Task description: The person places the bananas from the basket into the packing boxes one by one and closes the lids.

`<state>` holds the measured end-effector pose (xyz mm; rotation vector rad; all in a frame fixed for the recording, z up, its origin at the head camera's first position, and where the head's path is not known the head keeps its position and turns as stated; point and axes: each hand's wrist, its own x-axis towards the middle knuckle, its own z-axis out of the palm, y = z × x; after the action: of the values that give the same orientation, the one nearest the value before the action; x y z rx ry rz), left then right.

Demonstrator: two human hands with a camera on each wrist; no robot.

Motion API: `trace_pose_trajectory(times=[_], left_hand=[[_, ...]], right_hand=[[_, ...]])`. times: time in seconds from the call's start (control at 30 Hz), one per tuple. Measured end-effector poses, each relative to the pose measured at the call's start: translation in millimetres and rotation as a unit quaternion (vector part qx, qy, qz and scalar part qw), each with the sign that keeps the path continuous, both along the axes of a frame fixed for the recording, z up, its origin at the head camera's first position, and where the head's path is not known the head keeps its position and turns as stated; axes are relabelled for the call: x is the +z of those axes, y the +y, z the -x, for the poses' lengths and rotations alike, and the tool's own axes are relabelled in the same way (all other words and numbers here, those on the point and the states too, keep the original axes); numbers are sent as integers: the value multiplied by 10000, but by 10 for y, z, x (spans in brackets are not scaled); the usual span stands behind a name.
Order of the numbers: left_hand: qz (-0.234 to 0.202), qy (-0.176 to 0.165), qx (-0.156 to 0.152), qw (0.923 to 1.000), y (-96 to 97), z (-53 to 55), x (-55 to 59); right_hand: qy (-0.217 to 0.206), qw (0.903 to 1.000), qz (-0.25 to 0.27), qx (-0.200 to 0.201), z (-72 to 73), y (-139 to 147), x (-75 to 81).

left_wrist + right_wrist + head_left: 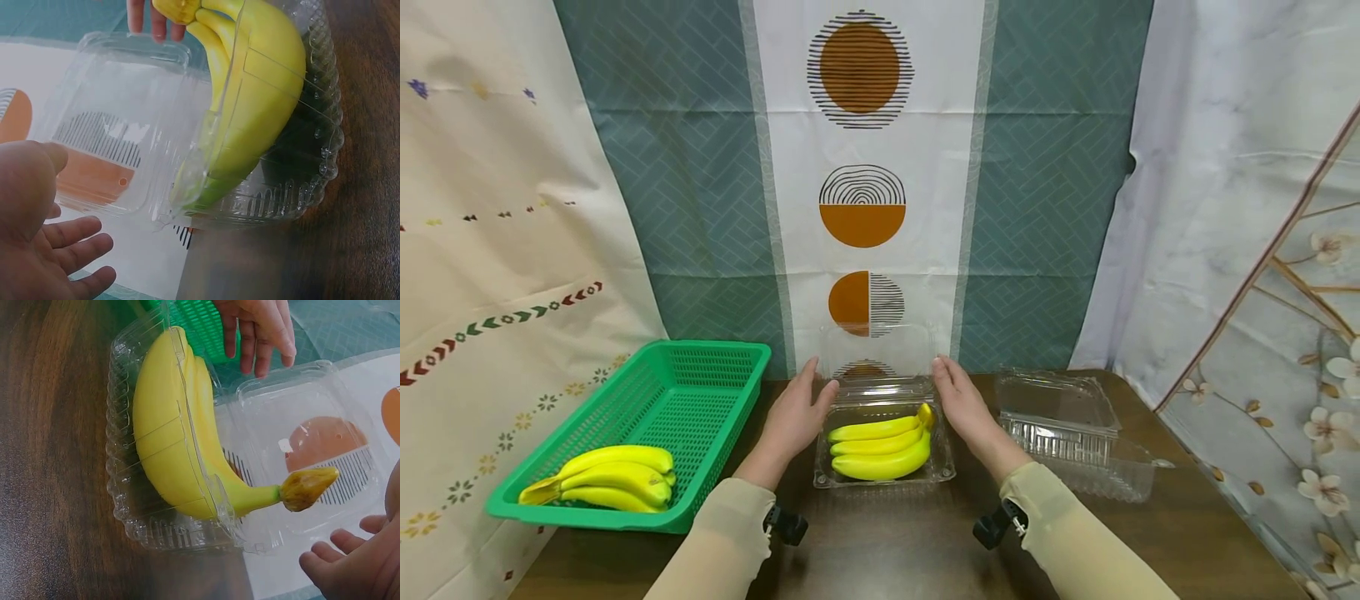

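Container [884,388] between spread hands [795,417] [967,408]

The box [891,482] is thin, see-through plastic, smooth and glossy, with fluted sides. Inside the box, the bananas [880,462] look smooth, with a soft, waxy sheen. Under the box, the table [883,550] shows wood grain and a satin finish that catches the light. Left of the box, the basket [696,421] is perforated plastic with a mild gloss; right of the box, the containers [1060,437] are clear, shiny plastic. Behind the box, the hanging sheet [1045,183] looks like creased, largely matt cloth.
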<state>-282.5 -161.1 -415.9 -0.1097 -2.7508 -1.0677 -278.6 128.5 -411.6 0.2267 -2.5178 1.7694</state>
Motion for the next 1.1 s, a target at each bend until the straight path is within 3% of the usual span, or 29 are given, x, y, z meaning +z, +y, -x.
trace_pose_trajectory(times=[0.37,1.1], left_hand=[[-120,167,14,9998,-14,-62,33],[-206,576,-151,9980,-27,-205,86]], right_hand=[[108,9997,151,-130,-25,1,32],[295,9992,250,63,-168,90,79]])
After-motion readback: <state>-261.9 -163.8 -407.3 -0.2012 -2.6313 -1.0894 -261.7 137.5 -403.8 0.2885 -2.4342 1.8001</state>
